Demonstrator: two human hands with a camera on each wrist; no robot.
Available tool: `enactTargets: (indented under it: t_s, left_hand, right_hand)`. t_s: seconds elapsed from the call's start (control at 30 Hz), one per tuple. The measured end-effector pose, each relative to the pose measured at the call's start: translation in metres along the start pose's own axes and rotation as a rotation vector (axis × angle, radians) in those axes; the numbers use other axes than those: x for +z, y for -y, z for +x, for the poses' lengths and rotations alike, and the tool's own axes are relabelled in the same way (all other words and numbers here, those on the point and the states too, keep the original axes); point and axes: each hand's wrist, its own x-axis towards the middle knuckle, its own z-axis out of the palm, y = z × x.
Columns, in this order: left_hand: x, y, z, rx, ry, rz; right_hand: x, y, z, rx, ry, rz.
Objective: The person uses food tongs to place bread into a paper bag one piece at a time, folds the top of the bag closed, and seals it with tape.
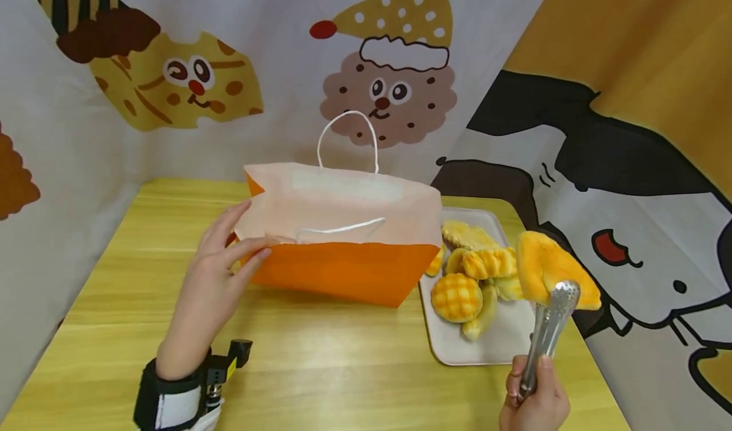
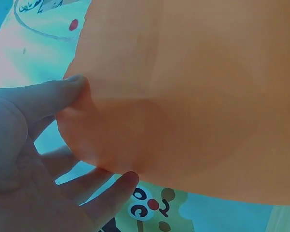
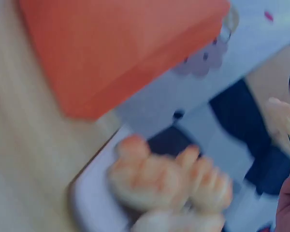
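An orange paper bag [image 1: 343, 272] with white string handles and a pale inside stands upright, its mouth spread wide. My left hand [image 1: 213, 278] grips the bag's left edge; in the left wrist view the thumb [image 2: 63, 94] lies on the orange side and the other fingers reach behind the edge. My right hand [image 1: 537, 396] holds metal tongs [image 1: 551, 329] near their lower end. Between the tongs' tips, a yellow folded piece of bread [image 1: 549, 269] is raised over the right side of a white tray [image 1: 509, 345].
Several breads lie on the tray, among them a round scored bun [image 1: 456, 298] and a ridged roll [image 1: 488, 262]. The tray sits right beside the bag on the yellow wooden table [image 1: 320, 367]. A cartoon-printed cloth [image 1: 274, 11] hangs behind the table.
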Motion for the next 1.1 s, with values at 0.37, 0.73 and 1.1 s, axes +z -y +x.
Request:
enactTargets:
  t_s: [0.37,0.73,1.1]
  left_hand:
    - [-0.004,-0.006,-0.006,-0.012,0.091,0.004]
    - [-0.017,-0.014,-0.021,-0.001,0.032,0.067]
    - [-0.022,-0.021,-0.032,-0.013,0.034,0.122]
  right_hand:
    - [0.072,0.044,0.006,-0.113,0.565,-0.296]
    - [0.126,0.062,0.023,-0.248,0.982,-0.987]
    - [0.154,0.08,0.03,-0.657,1.212,-1.326]
